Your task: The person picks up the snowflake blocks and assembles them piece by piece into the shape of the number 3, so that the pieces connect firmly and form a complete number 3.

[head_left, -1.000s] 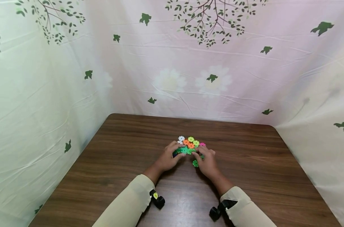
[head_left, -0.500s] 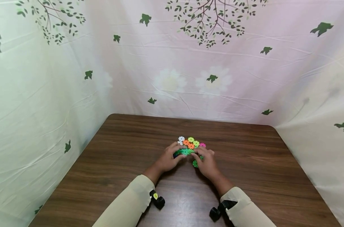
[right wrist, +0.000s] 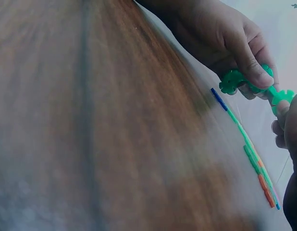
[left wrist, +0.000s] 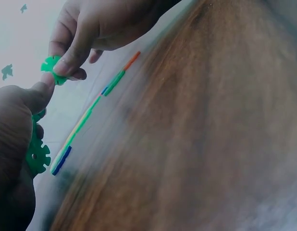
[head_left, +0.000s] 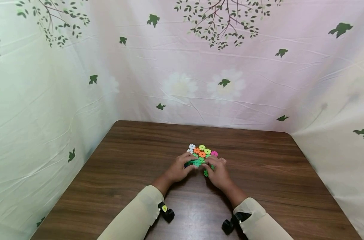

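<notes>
Near the middle of the table, my left hand (head_left: 177, 168) grips several green notched connector discs (right wrist: 232, 81) that are joined together. Opposite it, my right hand (head_left: 220, 171) pinches one green notched disc (left wrist: 53, 70) between thumb and finger. In the right wrist view that green disc (right wrist: 283, 98) stands edge to edge with the left hand's discs; I cannot tell whether it is slotted in. The left thumb lies close by it in the left wrist view. Another green disc (left wrist: 39, 156) shows past the left palm. Fingers hide part of the held discs.
Just beyond the hands lie loose discs: white (head_left: 192, 146), yellow (head_left: 202, 147), orange (head_left: 197, 151) and pink (head_left: 214, 153). A green disc (head_left: 206, 173) lies beside the right thumb. The brown wooden table (head_left: 134, 143) meets a leaf-patterned cloth (head_left: 182, 60) behind.
The held green discs have shifted slightly towards me and turned, uncovering more green discs behind them. Both hands stay nearly in place, with small finger movements.
</notes>
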`<state>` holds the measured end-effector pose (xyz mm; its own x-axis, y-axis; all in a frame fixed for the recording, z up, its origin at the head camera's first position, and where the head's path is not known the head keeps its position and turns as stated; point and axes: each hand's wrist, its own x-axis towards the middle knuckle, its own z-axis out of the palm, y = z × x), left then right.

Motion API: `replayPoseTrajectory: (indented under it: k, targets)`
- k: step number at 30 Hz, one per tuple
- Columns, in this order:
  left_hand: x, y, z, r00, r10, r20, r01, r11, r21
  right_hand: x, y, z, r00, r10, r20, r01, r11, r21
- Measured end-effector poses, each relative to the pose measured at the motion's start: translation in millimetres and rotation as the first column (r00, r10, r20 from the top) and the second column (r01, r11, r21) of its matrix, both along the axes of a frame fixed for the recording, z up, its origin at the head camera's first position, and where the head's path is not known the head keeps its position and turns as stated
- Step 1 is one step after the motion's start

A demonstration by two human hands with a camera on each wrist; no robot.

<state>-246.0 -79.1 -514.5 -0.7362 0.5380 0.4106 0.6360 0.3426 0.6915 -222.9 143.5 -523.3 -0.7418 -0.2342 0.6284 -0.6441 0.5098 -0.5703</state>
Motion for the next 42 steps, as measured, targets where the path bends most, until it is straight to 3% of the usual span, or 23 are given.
replayPoseTrajectory:
  k: [12, 19, 25, 31, 42]
  targets:
    - [-1.7, -1, -3.6, 0.999, 0.040, -0.036, -0.039, 0.999, 0.021, -3.9, -2, -3.4, 0.997, -0.061, -0.052, 0.060, 0.998, -0.011]
    - [-0.2, -3, -4.8, 0.989, 0.099, -0.105, -0.093, 0.993, 0.067, -4.1, 0, -4.3, 0.993, -0.083, 0.086, 0.082, 0.996, 0.022]
    - [1.8, -3, -3.6, 0.988, 0.120, -0.095, -0.111, 0.989, 0.097, 0.2, 3, -3.3, 0.973, -0.102, 0.208, 0.085, 0.993, 0.086]
    - [1.7, 0, -2.2, 0.989, 0.127, -0.075, -0.117, 0.985, 0.126, 1.2, 5, -2.2, 0.963, -0.116, 0.243, 0.094, 0.991, 0.099]
    - [-2.2, -1, -2.8, 0.991, 0.119, -0.060, -0.109, 0.983, 0.146, 10.9, 10, -4.6, 0.965, -0.130, 0.226, 0.111, 0.989, 0.093]
